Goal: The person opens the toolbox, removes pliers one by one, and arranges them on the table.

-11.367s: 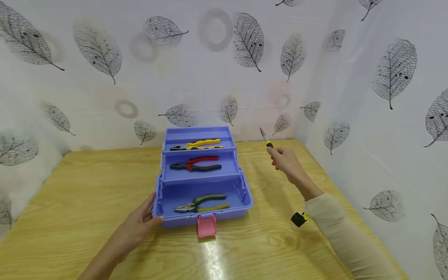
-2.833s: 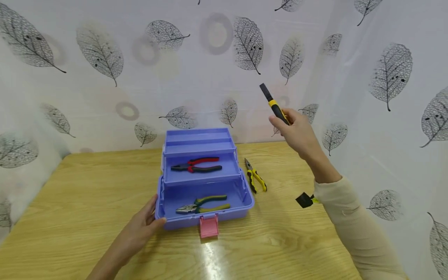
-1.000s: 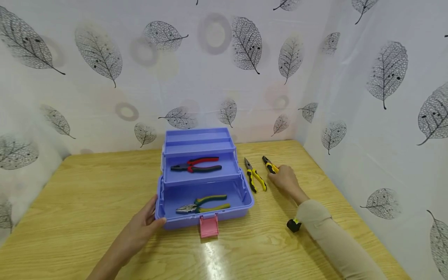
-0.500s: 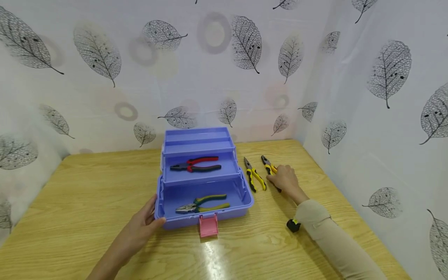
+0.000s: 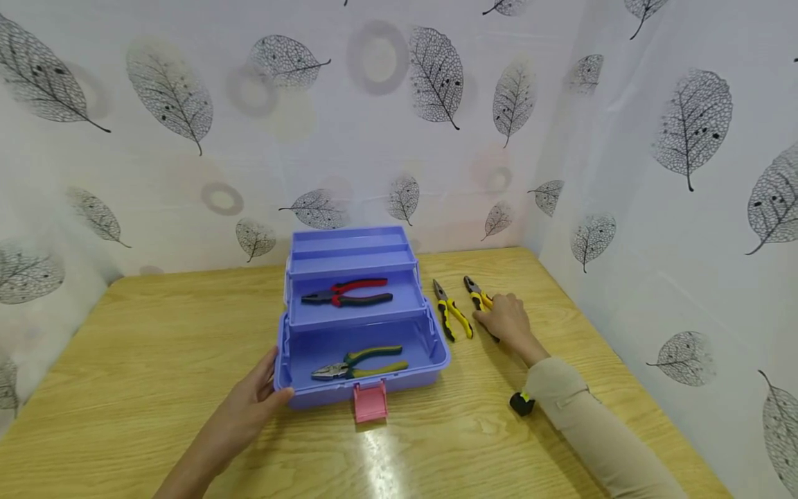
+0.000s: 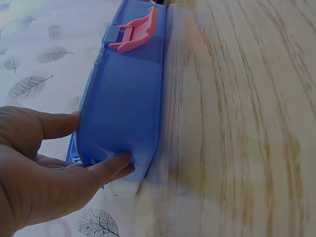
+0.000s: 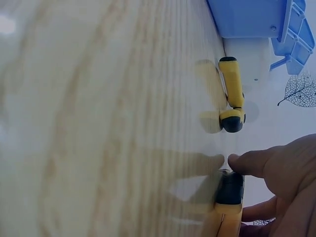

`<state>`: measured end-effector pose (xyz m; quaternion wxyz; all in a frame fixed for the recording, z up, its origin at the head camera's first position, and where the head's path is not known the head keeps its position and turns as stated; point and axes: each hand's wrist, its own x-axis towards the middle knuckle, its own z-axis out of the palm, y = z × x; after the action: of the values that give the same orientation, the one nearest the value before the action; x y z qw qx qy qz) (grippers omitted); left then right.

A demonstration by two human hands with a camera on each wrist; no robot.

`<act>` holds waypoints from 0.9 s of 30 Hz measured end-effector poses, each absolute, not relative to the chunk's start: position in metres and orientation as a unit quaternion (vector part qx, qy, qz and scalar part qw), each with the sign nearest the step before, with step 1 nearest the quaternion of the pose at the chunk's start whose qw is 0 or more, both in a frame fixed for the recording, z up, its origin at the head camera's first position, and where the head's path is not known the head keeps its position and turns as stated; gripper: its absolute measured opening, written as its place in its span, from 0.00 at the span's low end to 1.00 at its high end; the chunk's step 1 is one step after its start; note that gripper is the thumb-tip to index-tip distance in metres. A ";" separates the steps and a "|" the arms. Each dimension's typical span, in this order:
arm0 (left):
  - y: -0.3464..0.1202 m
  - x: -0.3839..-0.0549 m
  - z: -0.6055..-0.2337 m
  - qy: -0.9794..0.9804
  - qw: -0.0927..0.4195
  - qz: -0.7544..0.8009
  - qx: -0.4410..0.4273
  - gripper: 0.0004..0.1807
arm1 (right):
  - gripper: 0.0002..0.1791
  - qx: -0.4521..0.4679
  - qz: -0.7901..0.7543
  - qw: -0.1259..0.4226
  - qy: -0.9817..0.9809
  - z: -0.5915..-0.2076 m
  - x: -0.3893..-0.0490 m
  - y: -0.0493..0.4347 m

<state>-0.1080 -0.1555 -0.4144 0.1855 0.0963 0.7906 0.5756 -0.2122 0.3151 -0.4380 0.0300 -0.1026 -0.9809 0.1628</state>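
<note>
Rightmost pliers (image 5: 476,294) here, slanting away and leftward across the table (image 5: 461,430) from beneath the nearer right hand (image 5: 508,322), its grip narrow, pinching the handles!

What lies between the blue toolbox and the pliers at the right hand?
Pointed-nose pliers lie on the table between the toolbox and the blunter pliers at the right hand; the head and right wrist views show them.

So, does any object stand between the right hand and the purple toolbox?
Yes: a pair of yellow-and-black long-nose pliers lies flat on the table between the right hand and the purple toolbox. Apart from the pliers under that hand, nothing else shows there.
</note>
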 end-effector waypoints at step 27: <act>-0.154 -0.106 -0.415 0.790 0.182 0.577 0.097 0.47 | 0.30 0.104 0.333 0.150 -0.925 -0.373 -0.201 0.253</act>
<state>-0.1063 -0.1535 -0.4146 0.1819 0.0971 0.7904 0.5768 -0.2014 0.2526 -0.3730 0.1504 0.1042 -0.9251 0.3327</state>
